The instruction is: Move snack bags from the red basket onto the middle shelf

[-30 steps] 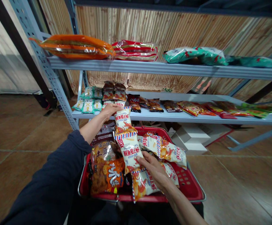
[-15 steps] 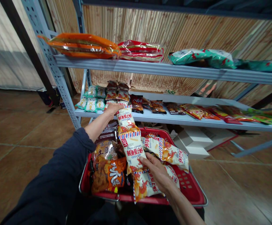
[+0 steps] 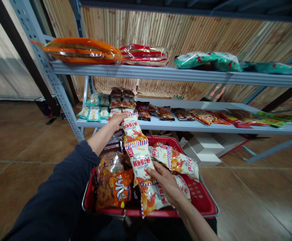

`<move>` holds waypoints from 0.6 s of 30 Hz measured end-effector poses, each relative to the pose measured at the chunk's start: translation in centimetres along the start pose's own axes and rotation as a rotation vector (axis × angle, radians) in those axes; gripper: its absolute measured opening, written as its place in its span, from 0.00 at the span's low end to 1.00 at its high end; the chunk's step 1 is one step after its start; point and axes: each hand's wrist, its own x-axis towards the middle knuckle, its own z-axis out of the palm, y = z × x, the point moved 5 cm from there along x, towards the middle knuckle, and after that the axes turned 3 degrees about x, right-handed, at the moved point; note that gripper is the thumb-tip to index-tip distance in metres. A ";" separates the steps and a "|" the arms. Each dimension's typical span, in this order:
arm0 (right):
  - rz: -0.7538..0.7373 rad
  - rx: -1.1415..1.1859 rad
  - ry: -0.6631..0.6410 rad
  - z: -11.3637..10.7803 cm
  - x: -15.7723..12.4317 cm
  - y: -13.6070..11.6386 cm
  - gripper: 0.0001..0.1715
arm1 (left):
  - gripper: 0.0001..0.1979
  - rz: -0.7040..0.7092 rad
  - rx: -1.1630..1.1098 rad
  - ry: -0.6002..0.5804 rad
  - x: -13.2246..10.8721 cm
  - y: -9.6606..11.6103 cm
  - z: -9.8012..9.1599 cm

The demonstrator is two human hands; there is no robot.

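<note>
My left hand [image 3: 117,121] is closed on the top end of a white snack bag [image 3: 132,129] at the front edge of the lower shelf. Below it, a matching snack bag [image 3: 141,162] lies end to end with the first; whether they are joined I cannot tell. My right hand [image 3: 164,182] grips this lower bag by its right side, thumb on the front. Beneath is a red basket [image 3: 210,201] holding more white snack bags [image 3: 182,162], an orange snack bag [image 3: 114,189] and a brown potato snack bag [image 3: 110,160].
On the lower shelf [image 3: 161,125] stand small green-edged packets [image 3: 94,113], brown snack bags [image 3: 116,97] and a row of flat packets [image 3: 201,117]. Orange [image 3: 80,50], red [image 3: 144,55] and teal bags [image 3: 223,62] lie on the shelf above. White boxes [image 3: 203,147] sit underneath.
The whole view has shifted slightly, so shelf and basket appear a little further left. Both hands keep their hold on the white bags.
</note>
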 end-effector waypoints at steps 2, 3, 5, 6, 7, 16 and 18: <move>-0.003 0.011 -0.013 0.0 0.0 0.1 0.21 | 0.04 -0.005 -0.011 0.003 0.1 -0.1 0.1; -0.005 0.018 -0.017 0.0 0.0 0.1 0.21 | 0.05 -0.008 -0.015 0.003 0.1 -0.1 0.2; -0.014 0.027 -0.014 -0.1 0.0 0.1 0.21 | 0.05 -0.018 -0.020 0.002 0.1 -0.2 0.3; -0.018 0.028 -0.012 -0.1 0.0 0.0 0.20 | 0.06 -0.023 -0.020 0.000 0.1 -0.2 0.3; -0.020 0.028 -0.009 -0.1 -0.1 0.0 0.20 | 0.06 -0.028 -0.022 -0.002 0.1 -0.2 0.3; 0.008 0.102 -0.005 0.5 -0.3 0.0 0.19 | 0.04 -0.051 -0.070 -0.003 0.4 -0.8 0.2; 0.012 0.111 -0.006 0.6 -0.3 0.0 0.19 | 0.05 -0.053 -0.079 0.006 0.3 -0.8 0.0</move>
